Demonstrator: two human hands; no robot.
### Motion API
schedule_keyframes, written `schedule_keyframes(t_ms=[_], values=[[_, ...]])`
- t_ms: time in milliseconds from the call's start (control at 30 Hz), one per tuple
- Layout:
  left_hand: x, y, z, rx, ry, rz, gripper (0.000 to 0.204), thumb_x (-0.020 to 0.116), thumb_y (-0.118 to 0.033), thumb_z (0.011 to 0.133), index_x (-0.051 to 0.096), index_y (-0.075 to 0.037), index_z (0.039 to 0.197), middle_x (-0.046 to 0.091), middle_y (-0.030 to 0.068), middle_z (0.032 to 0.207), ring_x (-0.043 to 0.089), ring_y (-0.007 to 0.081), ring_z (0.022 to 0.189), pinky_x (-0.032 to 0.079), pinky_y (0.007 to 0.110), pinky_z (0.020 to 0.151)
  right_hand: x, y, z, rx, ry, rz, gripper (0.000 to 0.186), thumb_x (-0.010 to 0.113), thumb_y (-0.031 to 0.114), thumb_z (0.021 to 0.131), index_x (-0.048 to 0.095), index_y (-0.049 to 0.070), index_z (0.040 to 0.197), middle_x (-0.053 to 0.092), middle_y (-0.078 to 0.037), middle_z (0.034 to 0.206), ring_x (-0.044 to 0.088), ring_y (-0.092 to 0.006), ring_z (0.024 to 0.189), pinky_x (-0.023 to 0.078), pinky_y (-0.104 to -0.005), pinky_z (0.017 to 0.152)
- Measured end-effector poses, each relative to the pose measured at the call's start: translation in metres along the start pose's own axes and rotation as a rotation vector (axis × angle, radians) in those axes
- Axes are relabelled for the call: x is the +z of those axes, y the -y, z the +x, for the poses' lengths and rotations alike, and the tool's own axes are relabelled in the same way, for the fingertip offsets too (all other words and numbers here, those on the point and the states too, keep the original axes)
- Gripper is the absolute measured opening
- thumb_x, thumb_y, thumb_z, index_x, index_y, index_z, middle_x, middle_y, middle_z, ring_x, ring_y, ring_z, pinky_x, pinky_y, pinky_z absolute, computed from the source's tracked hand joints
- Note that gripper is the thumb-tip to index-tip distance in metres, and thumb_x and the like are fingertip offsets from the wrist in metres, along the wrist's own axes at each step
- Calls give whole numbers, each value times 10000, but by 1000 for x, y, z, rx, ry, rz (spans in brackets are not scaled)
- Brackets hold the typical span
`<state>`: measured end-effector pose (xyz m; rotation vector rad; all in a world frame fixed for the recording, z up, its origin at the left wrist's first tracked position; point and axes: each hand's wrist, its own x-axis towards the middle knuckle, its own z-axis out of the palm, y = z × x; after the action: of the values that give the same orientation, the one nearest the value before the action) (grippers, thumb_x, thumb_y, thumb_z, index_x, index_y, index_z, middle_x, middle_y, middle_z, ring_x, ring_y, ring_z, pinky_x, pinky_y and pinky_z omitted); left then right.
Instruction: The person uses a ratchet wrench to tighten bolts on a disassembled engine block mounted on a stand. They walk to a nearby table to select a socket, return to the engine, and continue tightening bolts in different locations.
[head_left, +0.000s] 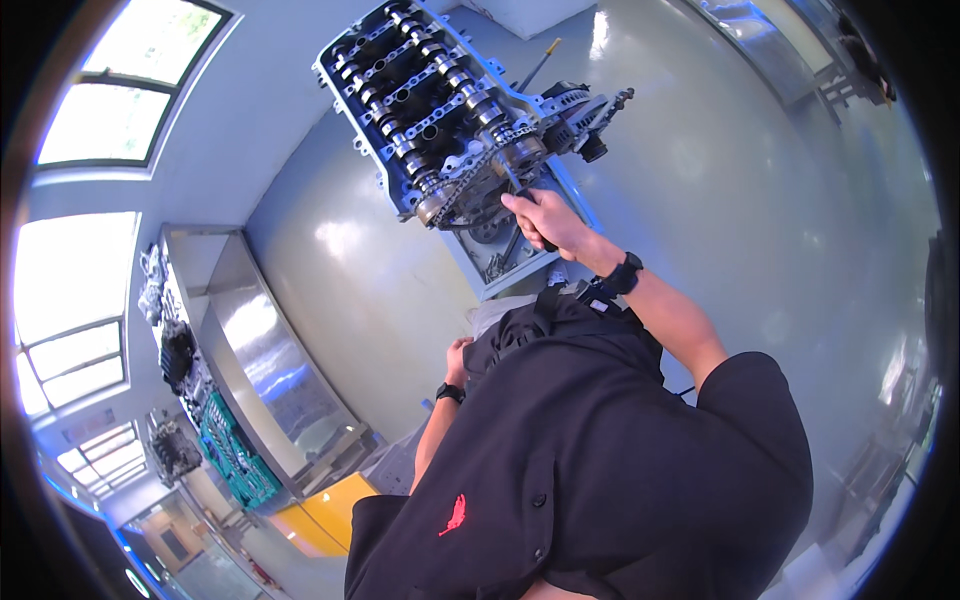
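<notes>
My right hand (pixel 548 222) is closed around the black handle of a screwdriver (pixel 511 179). Its metal shaft points up to the front of an open engine (pixel 430 110), by the camshaft sprocket (pixel 522 152). Whether the tip touches the sprocket is too small to tell. The timing chain (pixel 468 182) runs across to a second sprocket (pixel 432 210), and two rows of camshafts lie exposed behind. Down beside my waist is my left hand (pixel 458 362), against dark cloth that hides its fingers.
The engine rests on a metal stand with a tray (pixel 510 272) below it. An alternator (pixel 575 115) juts out on the right. At left stands a steel-topped bench (pixel 265 330) with a green tool set (pixel 235 450) and engine parts beside it. A yellow cabinet (pixel 335 510) is at lower left.
</notes>
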<state>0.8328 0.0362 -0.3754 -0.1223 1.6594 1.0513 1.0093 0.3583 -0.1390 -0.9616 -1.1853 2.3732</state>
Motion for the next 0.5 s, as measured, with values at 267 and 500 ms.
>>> schedule_keyframes(t_ms=[267, 500], values=[[-3, -7, -8, 97, 1, 197, 240, 513, -81, 817, 560, 49, 1013, 599, 59, 806, 563, 114, 681, 460, 229, 610, 5, 7, 7, -122, -11, 440, 358, 532, 315, 880, 364, 140, 617, 348, 61, 519, 359, -37, 408, 295, -193, 359], [-5, 12, -25, 67, -61, 83, 251, 499, -84, 828, 540, 54, 1033, 597, 71, 810, 567, 120, 694, 465, 234, 617, -3, 0, 4, -121, -236, 580, 273, 560, 293, 868, 423, 131, 696, 379, 54, 548, 375, -47, 438, 300, -201, 394]])
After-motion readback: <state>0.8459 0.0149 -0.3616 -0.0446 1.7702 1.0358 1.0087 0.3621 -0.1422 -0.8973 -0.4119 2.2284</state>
